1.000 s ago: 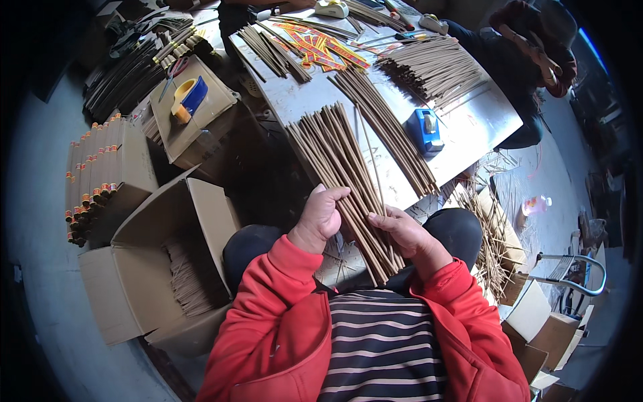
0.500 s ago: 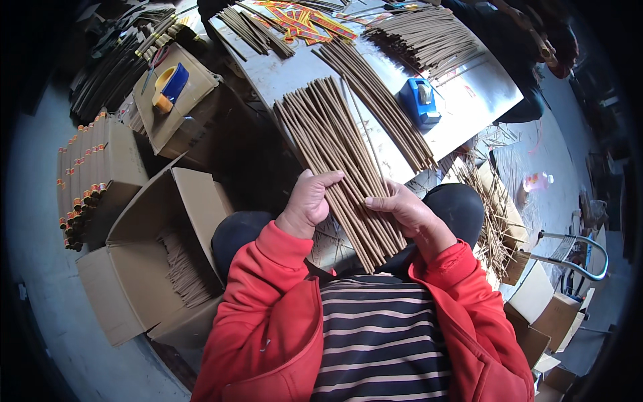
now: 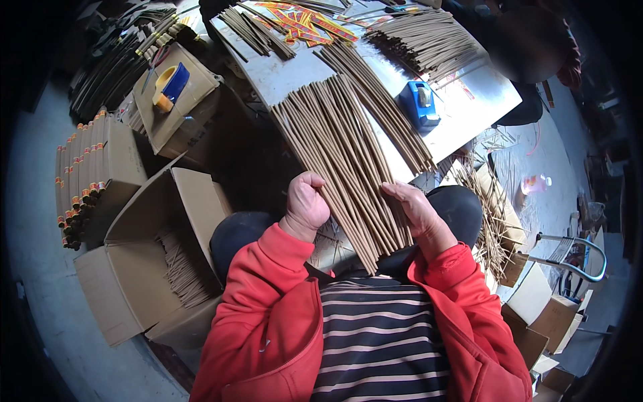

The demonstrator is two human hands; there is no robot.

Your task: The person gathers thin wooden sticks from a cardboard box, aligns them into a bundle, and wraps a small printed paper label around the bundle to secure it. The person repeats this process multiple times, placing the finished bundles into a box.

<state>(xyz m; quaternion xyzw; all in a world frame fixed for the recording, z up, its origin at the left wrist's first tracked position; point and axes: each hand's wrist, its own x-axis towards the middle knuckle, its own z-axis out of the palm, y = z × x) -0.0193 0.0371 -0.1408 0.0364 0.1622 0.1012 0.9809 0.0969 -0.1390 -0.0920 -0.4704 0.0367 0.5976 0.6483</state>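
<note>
A broad layer of thin brown incense sticks (image 3: 345, 154) slants from the table over its near edge toward my lap. My left hand (image 3: 308, 204) is closed at the left side of the sticks, its thumb and curled fingers against their edge. On the other side my right hand (image 3: 416, 211) holds the right edge, its thumb lying along the outer sticks; its other fingers are partly hidden. The near ends of the sticks hang between my hands. A narrower row of incense sticks (image 3: 382, 107) lies on the white table (image 3: 479, 117) just beyond.
A blue tape dispenser (image 3: 420, 106) and a large stick pile (image 3: 429, 43) sit on the table, with red-yellow paper strips (image 3: 301, 23) behind. An open carton (image 3: 137, 275) holds sticks at left, near wrapped bundles (image 3: 84, 174). Loose sticks (image 3: 492, 224) fill a box at right.
The sticks have fanned out wider. My thumbs have moved off their top to the side edges, and my right hand has shifted slightly outward. The person across the table has leaned in.
</note>
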